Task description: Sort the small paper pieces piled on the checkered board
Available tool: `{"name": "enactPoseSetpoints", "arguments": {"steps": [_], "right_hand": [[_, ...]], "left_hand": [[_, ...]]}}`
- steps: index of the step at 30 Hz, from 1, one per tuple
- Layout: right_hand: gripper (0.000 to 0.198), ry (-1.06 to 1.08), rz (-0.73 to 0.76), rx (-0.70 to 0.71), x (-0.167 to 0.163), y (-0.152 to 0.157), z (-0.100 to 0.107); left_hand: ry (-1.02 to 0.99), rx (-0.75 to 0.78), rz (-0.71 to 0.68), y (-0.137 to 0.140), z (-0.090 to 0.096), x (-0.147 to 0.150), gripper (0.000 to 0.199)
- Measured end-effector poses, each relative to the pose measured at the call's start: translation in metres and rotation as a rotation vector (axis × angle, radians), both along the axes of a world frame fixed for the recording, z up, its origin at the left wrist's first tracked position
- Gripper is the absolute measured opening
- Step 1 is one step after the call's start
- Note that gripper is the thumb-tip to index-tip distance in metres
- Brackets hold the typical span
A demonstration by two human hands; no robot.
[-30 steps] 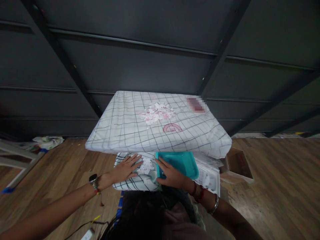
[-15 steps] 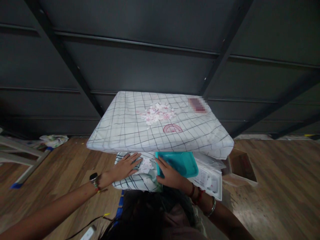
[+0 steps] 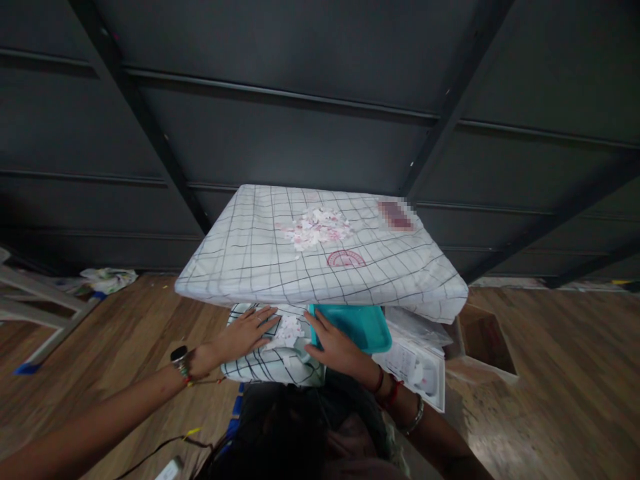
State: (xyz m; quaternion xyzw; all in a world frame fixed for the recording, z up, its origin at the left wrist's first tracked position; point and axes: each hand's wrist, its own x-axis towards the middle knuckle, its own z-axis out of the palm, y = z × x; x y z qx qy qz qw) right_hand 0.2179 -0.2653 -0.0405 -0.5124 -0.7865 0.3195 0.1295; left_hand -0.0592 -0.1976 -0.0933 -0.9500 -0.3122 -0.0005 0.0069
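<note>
My left hand (image 3: pixel 249 331) lies with fingers spread on a checked cloth (image 3: pixel 245 363) that covers a low surface close to my body. Right of its fingertips is a small heap of white paper scraps (image 3: pixel 290 329). On the other side of that heap, my right hand (image 3: pixel 336 341) has its fingers stretched out over the left edge of a teal plastic tray (image 3: pixel 367 328). Neither hand shows anything in its grip. A larger pile of white and pink paper scraps (image 3: pixel 320 228) rests farther off on a table with a checked cloth (image 3: pixel 250 260).
A white box (image 3: pixel 433 380) with clear plastic bags (image 3: pixel 420 327) stands right of the teal tray. Beyond it, a cardboard box (image 3: pixel 487 340) sits on the wooden floor. A blurred-out dark red item (image 3: pixel 397 215) lies at the table's back right. Behind runs a dark panel wall (image 3: pixel 300 133).
The view has shifted slightly. My right hand has moved a little left towards the small heap, and the teal tray appears slightly farther left. My left hand stays spread on the cloth.
</note>
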Motion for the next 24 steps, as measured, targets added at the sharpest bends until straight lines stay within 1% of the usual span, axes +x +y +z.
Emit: {"name": "enactPoseSetpoints", "arguments": {"steps": [5,7,11,14,16,18,20,22,24], "right_hand": [[0.071,-0.029,-0.039,0.033,0.009,-0.006,-0.001],[0.069,-0.032,-0.051,0.060,0.012,-0.006,-0.001],[0.053,-0.020,-0.078,0.137,0.018,-0.003,0.007],[0.039,0.005,-0.093,0.202,0.028,-0.001,0.024],[0.032,0.033,-0.091,0.263,0.040,0.003,0.041],[0.028,0.052,-0.123,0.338,0.054,0.014,0.062],[0.028,0.043,-0.151,0.441,0.068,0.033,0.081],[0.028,0.004,-0.205,0.554,0.079,0.060,0.095],[0.029,-0.090,-0.217,0.569,0.085,0.091,0.102]], "left_hand": [[-0.051,-0.043,0.017,-0.002,0.014,0.009,0.044],[-0.058,-0.070,0.005,-0.001,0.022,0.014,0.041],[-0.078,-0.113,-0.048,0.001,0.044,0.021,0.039],[-0.098,-0.112,-0.121,0.001,0.066,0.023,0.039],[-0.169,-0.099,-0.154,0.002,0.083,0.024,0.038],[-0.264,-0.080,-0.175,0.006,0.103,0.025,0.037],[-0.362,-0.053,-0.132,0.015,0.124,0.028,0.038],[-0.426,-0.020,-0.078,0.032,0.144,0.033,0.039],[-0.427,0.015,-0.035,0.058,0.159,0.039,0.040]]}}
